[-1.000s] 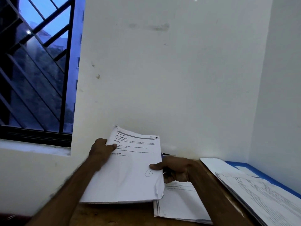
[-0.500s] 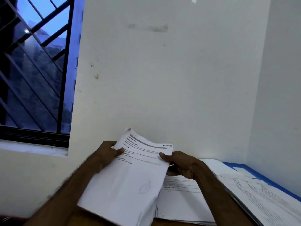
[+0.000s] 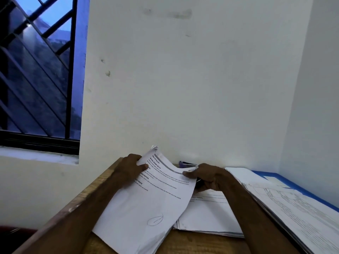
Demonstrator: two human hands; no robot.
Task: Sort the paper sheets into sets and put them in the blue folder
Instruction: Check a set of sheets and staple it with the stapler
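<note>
A stack of printed paper sheets [image 3: 146, 208], with a pen-drawn oval near its lower end, is tilted over the wooden table [image 3: 192, 242]. My left hand [image 3: 131, 166] grips its top left corner. My right hand [image 3: 207, 176] pinches its top right corner and also holds a dark thin object that I cannot identify. A second pile of sheets [image 3: 207, 217] lies flat on the table under my right forearm. The open blue folder [image 3: 271, 176] lies at the right along the wall, with printed sheets [image 3: 297, 213] lying in it.
The table stands in a room corner, with white walls close behind and to the right. A small purple object [image 3: 185, 163] rests against the back wall behind the sheets. A barred window [image 3: 36, 70] is at the left, and the table's left edge [image 3: 88, 191] runs diagonally.
The held stack has turned clockwise and dropped closer to the table. My right hand slid from the stack's lower right edge up to its top right corner. The view tilted slightly down.
</note>
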